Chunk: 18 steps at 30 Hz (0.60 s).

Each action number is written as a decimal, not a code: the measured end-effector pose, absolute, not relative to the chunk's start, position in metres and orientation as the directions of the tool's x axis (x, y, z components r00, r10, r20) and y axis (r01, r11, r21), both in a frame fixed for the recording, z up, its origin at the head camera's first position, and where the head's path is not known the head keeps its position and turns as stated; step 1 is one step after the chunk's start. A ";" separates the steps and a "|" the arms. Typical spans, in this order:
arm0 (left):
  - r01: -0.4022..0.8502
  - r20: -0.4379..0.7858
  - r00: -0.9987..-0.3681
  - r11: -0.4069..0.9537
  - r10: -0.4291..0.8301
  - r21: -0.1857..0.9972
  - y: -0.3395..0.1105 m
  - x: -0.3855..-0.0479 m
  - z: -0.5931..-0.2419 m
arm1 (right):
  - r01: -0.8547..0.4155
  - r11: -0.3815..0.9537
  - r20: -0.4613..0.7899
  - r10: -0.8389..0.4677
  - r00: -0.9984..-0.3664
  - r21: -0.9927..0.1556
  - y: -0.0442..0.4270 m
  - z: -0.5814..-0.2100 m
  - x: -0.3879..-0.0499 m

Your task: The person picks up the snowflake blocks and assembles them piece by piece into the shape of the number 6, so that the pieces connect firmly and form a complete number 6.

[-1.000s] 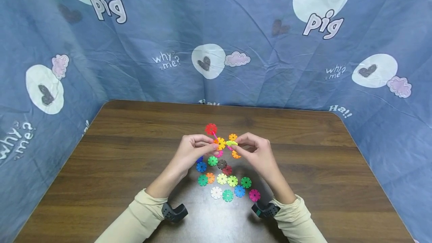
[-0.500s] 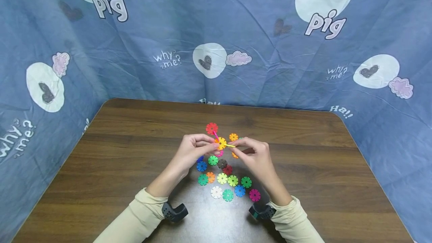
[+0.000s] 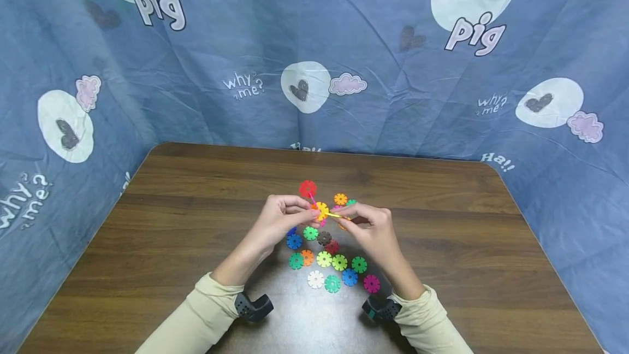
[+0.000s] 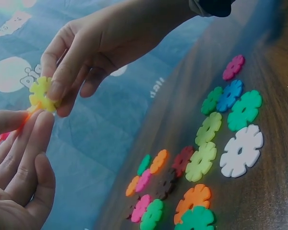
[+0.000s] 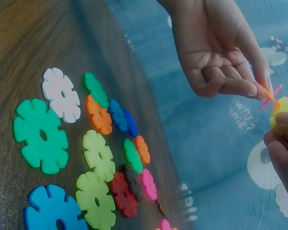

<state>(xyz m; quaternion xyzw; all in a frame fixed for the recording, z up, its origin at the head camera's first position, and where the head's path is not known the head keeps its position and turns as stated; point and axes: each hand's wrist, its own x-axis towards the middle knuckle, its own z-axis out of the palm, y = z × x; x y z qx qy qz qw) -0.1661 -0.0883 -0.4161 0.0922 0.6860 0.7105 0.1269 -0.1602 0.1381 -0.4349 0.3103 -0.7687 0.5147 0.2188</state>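
Above the table, my left hand (image 3: 282, 220) pinches an orange snowflake disc (image 3: 322, 211) between thumb and fingers. Joined to it is a pink disc (image 3: 313, 199), seen edge-on, with a red disc (image 3: 307, 188) at the far end. My right hand (image 3: 371, 225) pinches a yellow snowflake disc (image 4: 40, 94) by its outer side. In the head view this yellow disc shows edge-on, its inner edge against the orange disc's rim. Both wrist views have the two discs meeting crosswise; how deep the notches engage is hidden by the fingers.
Loose snowflake discs lie on the wooden table (image 3: 196, 223) below my hands. They include a white disc (image 3: 316, 279), a blue disc (image 3: 349, 277), a magenta disc (image 3: 371, 283) and several green and yellow-green ones. A patterned blue cloth (image 3: 245, 124) hangs behind the table.
The yellow disc, earlier seen more face-on, has been turned edge-on by my right hand and sits against the orange disc. My left hand has stayed nearly still with the joined discs.
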 end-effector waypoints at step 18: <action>-0.037 -0.027 -0.953 -0.027 0.302 0.999 -0.084 -0.164 -0.418 | -0.656 0.321 0.602 -0.262 -0.754 -0.683 0.138 -0.432 -0.160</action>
